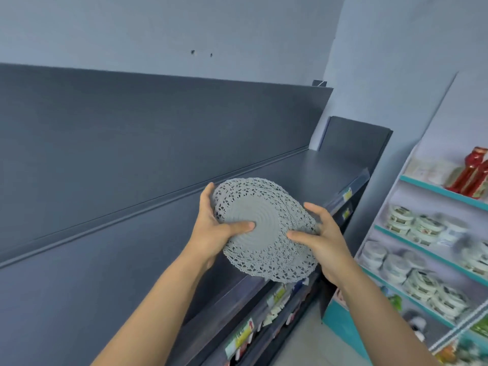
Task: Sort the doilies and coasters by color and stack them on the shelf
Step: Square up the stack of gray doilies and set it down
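A stack of grey lace doilies is held between 2 hands over the front part of a dark shelf, its lower right edge hanging past the shelf's front lip. The stack is fanned slightly, with each doily offset to the right of the one above. Whether it touches the shelf cannot be told.

The left hand grips the left rim, with its thumb lying across the top near the solid centre and its fingers curled round the far edge. The right hand pinches the right rim, thumb on top and fingers spread behind the edge.

Price tags line the shelf fronts below. To the right stands a white rack with teal edges, holding round tins and red packages.
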Action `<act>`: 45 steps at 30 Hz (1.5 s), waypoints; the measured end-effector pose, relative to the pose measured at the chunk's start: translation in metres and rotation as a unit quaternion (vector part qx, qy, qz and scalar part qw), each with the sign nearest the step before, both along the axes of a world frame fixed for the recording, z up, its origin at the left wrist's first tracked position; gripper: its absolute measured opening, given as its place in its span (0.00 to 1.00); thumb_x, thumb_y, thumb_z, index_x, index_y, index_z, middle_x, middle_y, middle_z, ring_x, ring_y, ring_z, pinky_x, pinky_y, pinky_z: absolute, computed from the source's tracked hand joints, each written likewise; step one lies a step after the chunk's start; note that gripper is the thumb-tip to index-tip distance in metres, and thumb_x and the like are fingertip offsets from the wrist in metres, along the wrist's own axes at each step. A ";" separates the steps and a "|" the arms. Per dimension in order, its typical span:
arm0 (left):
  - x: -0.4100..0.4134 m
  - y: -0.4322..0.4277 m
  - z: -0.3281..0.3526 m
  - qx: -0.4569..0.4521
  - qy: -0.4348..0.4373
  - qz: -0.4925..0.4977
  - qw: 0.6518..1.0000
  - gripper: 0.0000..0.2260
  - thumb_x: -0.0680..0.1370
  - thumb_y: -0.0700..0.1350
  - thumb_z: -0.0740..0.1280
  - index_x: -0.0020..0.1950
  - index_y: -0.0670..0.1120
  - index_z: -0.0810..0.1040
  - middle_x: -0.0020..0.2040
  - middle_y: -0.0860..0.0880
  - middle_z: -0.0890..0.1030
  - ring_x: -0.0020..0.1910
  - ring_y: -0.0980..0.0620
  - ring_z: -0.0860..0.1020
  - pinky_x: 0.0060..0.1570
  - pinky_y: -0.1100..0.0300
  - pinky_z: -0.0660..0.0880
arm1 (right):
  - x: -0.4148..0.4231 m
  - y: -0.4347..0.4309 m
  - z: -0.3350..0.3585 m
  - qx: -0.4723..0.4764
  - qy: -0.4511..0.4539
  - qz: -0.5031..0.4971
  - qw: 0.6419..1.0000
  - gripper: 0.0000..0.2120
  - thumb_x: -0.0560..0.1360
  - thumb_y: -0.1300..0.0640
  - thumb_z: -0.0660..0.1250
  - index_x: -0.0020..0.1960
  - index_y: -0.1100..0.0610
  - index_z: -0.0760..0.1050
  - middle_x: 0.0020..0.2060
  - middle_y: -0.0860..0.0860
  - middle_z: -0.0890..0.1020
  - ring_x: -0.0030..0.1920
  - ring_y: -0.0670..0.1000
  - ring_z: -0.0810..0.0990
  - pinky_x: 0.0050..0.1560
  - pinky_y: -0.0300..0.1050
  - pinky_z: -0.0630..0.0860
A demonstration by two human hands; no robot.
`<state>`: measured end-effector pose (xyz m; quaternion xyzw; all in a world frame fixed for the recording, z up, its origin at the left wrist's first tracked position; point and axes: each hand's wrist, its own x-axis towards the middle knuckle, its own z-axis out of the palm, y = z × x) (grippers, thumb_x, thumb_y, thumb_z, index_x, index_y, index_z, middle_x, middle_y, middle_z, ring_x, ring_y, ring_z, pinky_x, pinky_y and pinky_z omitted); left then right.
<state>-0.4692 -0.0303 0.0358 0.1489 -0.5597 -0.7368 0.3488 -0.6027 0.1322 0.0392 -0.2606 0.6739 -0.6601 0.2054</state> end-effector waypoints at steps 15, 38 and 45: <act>-0.075 -0.067 -0.011 0.005 -0.061 0.313 0.948 0.43 0.60 0.27 0.77 0.67 0.55 0.66 0.62 0.54 0.77 0.57 0.53 0.78 0.45 0.58 0.80 | -0.141 -0.173 -0.023 -0.016 0.031 0.276 0.960 0.31 0.67 0.65 0.75 0.66 0.48 0.70 0.54 0.47 0.82 0.49 0.43 0.82 0.50 0.39 0.77; -0.084 -0.126 -0.029 -0.085 -0.077 0.408 0.906 0.26 0.57 0.28 0.78 0.52 0.41 0.78 0.46 0.46 0.85 0.45 0.49 0.83 0.42 0.61 0.79 | -0.156 -0.279 -0.028 -0.090 0.102 0.425 0.895 0.24 0.62 0.55 0.80 0.54 0.46 0.75 0.51 0.42 0.82 0.53 0.42 0.80 0.59 0.49 0.76; -0.092 -0.117 -0.028 -0.121 -0.074 0.382 0.913 0.23 0.59 0.32 0.76 0.54 0.38 0.78 0.48 0.43 0.85 0.47 0.46 0.83 0.45 0.58 0.78 | -0.164 -0.270 -0.021 -0.153 0.059 0.407 0.899 0.35 0.56 0.53 0.82 0.60 0.45 0.73 0.58 0.44 0.80 0.59 0.44 0.78 0.62 0.51 0.74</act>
